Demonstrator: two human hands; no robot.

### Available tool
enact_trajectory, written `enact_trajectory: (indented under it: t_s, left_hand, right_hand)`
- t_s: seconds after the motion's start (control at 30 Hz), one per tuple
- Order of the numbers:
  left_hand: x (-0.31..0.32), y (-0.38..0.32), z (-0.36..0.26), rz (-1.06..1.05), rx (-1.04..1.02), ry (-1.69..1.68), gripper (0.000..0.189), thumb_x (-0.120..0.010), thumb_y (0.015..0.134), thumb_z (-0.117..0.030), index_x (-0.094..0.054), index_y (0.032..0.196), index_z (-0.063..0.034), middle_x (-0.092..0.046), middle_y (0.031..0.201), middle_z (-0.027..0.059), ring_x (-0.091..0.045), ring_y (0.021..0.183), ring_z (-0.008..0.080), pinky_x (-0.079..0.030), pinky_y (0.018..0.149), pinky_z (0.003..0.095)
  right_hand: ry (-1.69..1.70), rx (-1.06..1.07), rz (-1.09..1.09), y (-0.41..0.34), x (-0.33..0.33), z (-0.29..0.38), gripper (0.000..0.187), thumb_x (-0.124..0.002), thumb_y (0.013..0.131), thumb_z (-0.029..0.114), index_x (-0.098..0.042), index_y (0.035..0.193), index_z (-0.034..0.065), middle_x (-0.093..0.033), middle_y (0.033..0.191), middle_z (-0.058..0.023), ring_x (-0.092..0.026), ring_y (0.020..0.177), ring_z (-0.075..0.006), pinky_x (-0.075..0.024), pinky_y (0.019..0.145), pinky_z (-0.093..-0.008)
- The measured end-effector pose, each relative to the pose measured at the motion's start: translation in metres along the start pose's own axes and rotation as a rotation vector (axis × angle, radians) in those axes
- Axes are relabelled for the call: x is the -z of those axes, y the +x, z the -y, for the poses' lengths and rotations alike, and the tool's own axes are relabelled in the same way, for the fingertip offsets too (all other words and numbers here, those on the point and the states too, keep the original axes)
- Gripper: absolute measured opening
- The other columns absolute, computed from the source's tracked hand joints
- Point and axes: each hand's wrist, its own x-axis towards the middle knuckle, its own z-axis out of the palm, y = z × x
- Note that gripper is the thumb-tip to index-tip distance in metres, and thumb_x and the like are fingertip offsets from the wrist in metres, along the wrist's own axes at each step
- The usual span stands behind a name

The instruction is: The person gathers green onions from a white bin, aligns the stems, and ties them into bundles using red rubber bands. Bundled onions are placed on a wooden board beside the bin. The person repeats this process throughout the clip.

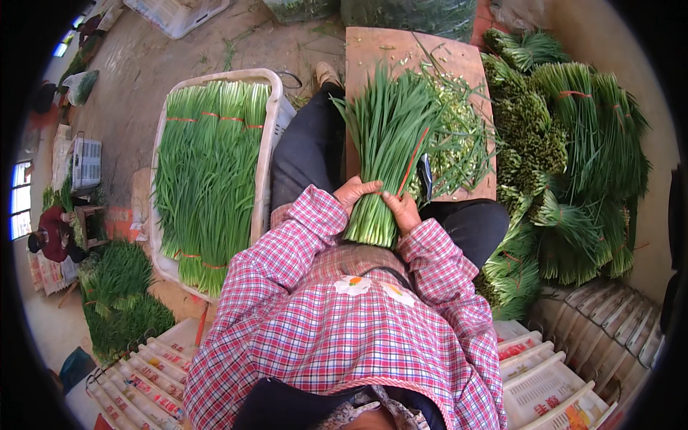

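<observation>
A thick bundle of garlic chives (395,118) lies over my lap and the wooden board (371,43), its pale cut ends toward my body. My left hand (356,192) grips the bundle near those ends from the left. On the other side my right hand (403,209) grips it, with thumb and fingers on a red band (413,161). Part of the band crosses the stems between my thumbs, and a long loop stretches up along the leaves. Just right of the bundle is a dark blue and silver tool (425,176), partly hidden.
Left of me stands a white plastic crate (277,97) packed with banded chive bundles (209,161). Trimmed scraps (457,145) litter the board. Many chive bundles (580,123) are piled along the right wall. Stacked crates (553,398) are behind me; another person (54,236) sits far left.
</observation>
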Motion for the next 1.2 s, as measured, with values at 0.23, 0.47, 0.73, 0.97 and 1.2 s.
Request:
enact_trajectory:
  t_s: [0.23, 0.47, 0.73, 0.97, 1.2]
  left_hand:
    - [-0.003, 0.052, -0.046, -0.468, -0.533, 0.271, 0.038, -0.06, 0.075, -0.008, -0.045, 0.109, 0.0011, -0.057, 0.095, 0.0101, -0.057, 0.082, 0.0204, -0.048, 0.071, 0.0333]
    - [-0.01, 0.054, -0.012, -0.565, -0.612, 0.557, 0.036, -0.062, 0.069, -0.007, -0.052, 0.102, 0.0013, -0.06, 0.089, 0.0077, -0.056, 0.08, 0.0149, -0.043, 0.074, 0.0268]
    - [0.01, 0.041, -0.02, -0.798, -0.677, 0.296, 0.031, -0.058, 0.072, 0.002, -0.05, 0.101, 0.0035, -0.058, 0.092, 0.0089, -0.057, 0.077, 0.0176, -0.046, 0.07, 0.0297]
    - [0.026, 0.035, -0.01, -0.839, -0.597, 0.585, 0.046, -0.065, 0.072, -0.022, -0.048, 0.103, 0.0072, -0.059, 0.092, 0.013, -0.055, 0.081, 0.0175, -0.043, 0.073, 0.029]
    - [0.011, 0.017, -0.004, -0.752, -0.606, 0.769, 0.077, -0.063, 0.069, -0.042, -0.03, 0.12, 0.0054, -0.053, 0.104, 0.0216, -0.053, 0.095, 0.0281, -0.04, 0.082, 0.0326]
  right_hand:
    - [-0.54, 0.136, -0.118, -0.011, -0.015, 0.003, 0.071, -0.069, 0.067, 0.036, -0.036, 0.112, -0.0076, -0.055, 0.1, -0.02, -0.054, 0.094, -0.0269, -0.0408, 0.083, -0.0341]
    - [-0.339, 0.258, -0.323, 0.06, 0.016, 0.061, 0.045, -0.061, 0.073, 0.013, -0.041, 0.109, -0.0045, -0.055, 0.098, -0.0146, -0.056, 0.085, -0.0197, -0.0455, 0.073, -0.0313]
    - [0.157, 0.194, -0.505, 0.061, 0.043, 0.026, 0.034, -0.064, 0.068, -0.003, -0.051, 0.099, -0.0045, -0.06, 0.09, -0.0112, -0.058, 0.079, -0.0193, -0.0465, 0.073, -0.0298]
    - [-0.27, 0.265, -0.545, 0.076, 0.055, -0.002, 0.053, -0.065, 0.07, 0.029, -0.047, 0.101, -0.0099, -0.057, 0.092, -0.0199, -0.055, 0.084, -0.0281, -0.0421, 0.078, -0.0358]
    - [-0.462, 0.176, -0.566, 0.049, 0.034, 0.013, 0.078, -0.063, 0.068, 0.045, -0.036, 0.115, -0.0112, -0.047, 0.108, -0.0285, -0.046, 0.103, -0.0347, -0.0353, 0.088, -0.0376]
